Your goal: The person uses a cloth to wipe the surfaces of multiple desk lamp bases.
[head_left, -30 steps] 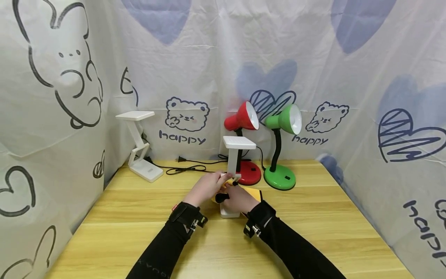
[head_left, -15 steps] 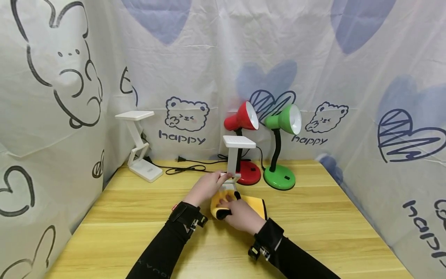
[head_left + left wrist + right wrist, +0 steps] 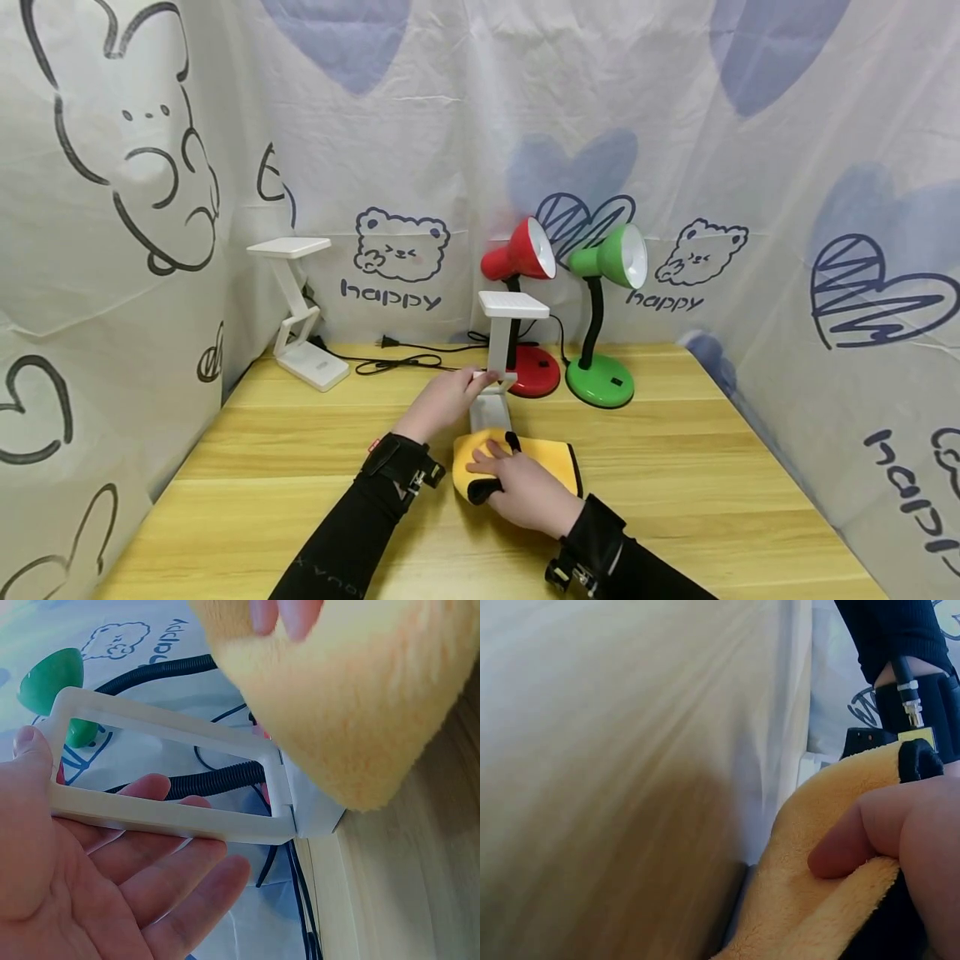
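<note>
"By the base [image 3: 489, 414] of the white lamp [image 3: 497, 346], what is the right grip [image 3: 525, 492] doing?"

"Pinching a fold of the yellow cloth [image 3: 551, 458], which is covering the base's near end."

"And the left grip [image 3: 442, 404]?"

"It is holding the lamp's frame between thumb and fingers."

"What else is standing on the surface [image 3: 675, 467]?"

"Behind, a red lamp [image 3: 528, 250] and a green lamp [image 3: 597, 317]; far left, a second white lamp [image 3: 288, 283]"
</note>
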Available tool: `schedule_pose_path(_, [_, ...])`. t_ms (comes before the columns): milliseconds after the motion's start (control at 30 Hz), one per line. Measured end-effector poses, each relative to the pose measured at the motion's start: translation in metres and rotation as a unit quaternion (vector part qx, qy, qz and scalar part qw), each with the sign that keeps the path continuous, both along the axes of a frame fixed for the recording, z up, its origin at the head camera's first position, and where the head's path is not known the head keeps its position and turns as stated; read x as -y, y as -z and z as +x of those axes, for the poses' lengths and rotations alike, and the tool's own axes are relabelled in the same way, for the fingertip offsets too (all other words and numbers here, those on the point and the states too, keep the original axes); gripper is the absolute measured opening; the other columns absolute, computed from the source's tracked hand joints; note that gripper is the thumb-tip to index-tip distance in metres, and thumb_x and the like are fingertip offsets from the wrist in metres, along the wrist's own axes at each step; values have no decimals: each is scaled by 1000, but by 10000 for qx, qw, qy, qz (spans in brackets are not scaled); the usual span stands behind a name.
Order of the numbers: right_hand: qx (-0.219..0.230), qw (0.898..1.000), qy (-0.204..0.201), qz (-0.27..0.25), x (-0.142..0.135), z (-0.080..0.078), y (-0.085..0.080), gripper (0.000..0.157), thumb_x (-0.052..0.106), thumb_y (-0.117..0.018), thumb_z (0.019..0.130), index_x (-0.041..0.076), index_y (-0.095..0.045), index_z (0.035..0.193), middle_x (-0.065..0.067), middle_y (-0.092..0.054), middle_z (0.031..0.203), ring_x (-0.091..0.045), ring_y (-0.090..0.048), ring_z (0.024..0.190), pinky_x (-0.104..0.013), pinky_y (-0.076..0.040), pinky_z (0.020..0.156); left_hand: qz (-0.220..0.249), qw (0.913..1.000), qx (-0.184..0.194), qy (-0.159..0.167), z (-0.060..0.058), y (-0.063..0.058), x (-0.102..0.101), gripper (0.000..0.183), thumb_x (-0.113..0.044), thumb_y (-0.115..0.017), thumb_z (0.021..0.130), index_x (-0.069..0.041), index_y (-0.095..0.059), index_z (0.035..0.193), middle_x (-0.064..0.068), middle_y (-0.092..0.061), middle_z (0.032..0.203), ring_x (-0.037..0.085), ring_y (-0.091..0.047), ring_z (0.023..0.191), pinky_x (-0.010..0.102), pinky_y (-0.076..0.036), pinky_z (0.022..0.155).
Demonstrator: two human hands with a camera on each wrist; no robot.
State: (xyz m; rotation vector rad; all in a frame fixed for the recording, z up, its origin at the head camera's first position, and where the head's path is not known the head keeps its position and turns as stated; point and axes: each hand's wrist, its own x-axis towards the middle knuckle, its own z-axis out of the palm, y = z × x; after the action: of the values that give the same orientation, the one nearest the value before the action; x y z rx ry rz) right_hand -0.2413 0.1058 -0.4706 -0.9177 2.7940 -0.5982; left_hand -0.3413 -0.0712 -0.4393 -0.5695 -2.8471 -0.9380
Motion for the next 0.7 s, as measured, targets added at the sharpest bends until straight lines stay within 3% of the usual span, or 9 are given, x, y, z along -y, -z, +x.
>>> schedule_pose_path(67, [19, 10000, -9, -17, 1, -5, -2, 45, 13, -56, 90, 26, -59, 134, -2, -47, 147, -25, -36, 141, -43, -41, 105, -7, 10000, 1, 12, -1, 0, 0, 64, -73, -22, 93, -30, -66, 109, -5, -69, 108, 19, -65, 105, 40, -50, 90])
schedule_pose_path(267, [-168, 9998, -62, 21, 5, -28, -5, 43, 17, -55, 92, 24, -59, 134, -3, -51, 143, -32, -60, 115, -42, -46, 99, 7, 9999, 15, 157, -6, 3, 2, 66, -73, -18, 93, -34, -63, 121, -3, -68, 103, 14, -61, 88, 34, -47, 79])
schedule_pose_path(333, [-252, 9997, -50, -4, 6, -38, -5, 41, 20, -57, 91, 23, -61, 132, -2, -54, 140, -31, -57, 121, -42, -45, 100, 78, 9997, 90, 200, -7, 4, 2, 64, -74, -19, 92, -36, -63, 120, 0, -66, 89, 15, -59, 78, 34, -45, 75])
schedule_pose_path(367, [-220, 9997, -29, -56, 7, -43, -4, 40, 20, -59, 91, 23, -63, 131, -3, -55, 140, -31, -62, 111, -41, -48, 95, 124, 9996, 129, 211, -7, 4, 2, 63, -75, -20, 92, -37, -64, 117, 1, -62, 82, 15, -57, 72, 33, -45, 73])
schedule_pose_path(400, [-273, 9996, -13, -75, 7, -49, -3, 34, 21, -60, 90, 22, -68, 123, -3, -57, 138, -29, -62, 113, -40, -49, 95, 168, 9995, 171, 226, -7, 4, 3, 62, -75, -21, 91, -38, -64, 115, 2, -58, 75, 15, -55, 68, 33, -44, 71])
schedule_pose_path(467, [-334, 9993, -1, -139, 9, -60, -1, 21, 20, -61, 89, 17, -74, 104, -3, -65, 127, -23, -67, 99, -36, -51, 86, 246, 9990, 273, 252, -7, 4, 3, 61, -76, -22, 91, -36, -66, 107, 5, -48, 66, 18, -48, 58, 33, -42, 64])
schedule_pose_path(567, [-373, 9990, 77, -225, 10, -77, 1, 10, 19, -60, 89, 15, -69, 90, -2, -71, 101, -13, -60, 66, -29, -47, 68, 315, 9983, 367, 312, -5, 2, 3, 65, -75, -23, 92, -28, -68, 98, 7, -52, 66, 18, -49, 55, 33, -42, 58])
schedule_pose_path(633, [-452, 9985, 112, -275, 11, -86, 2, 16, 17, -58, 89, 12, -67, 101, 2, -65, 81, -9, -52, 58, -26, -43, 62, 301, 9983, 372, 321, -4, 2, 2, 68, -74, -22, 92, -23, -68, 94, 8, -57, 69, 17, -53, 58, 32, -43, 57])
schedule_pose_path(700, [-548, 9979, 185, -279, 12, -92, 4, 31, 18, -59, 89, 11, -63, 118, 5, -62, 75, -5, -51, 58, -23, -43, 62, 298, 9985, 341, 315, -3, 1, 2, 67, -73, -22, 93, -24, -68, 98, 6, -63, 75, 16, -57, 64, 32, -45, 60])
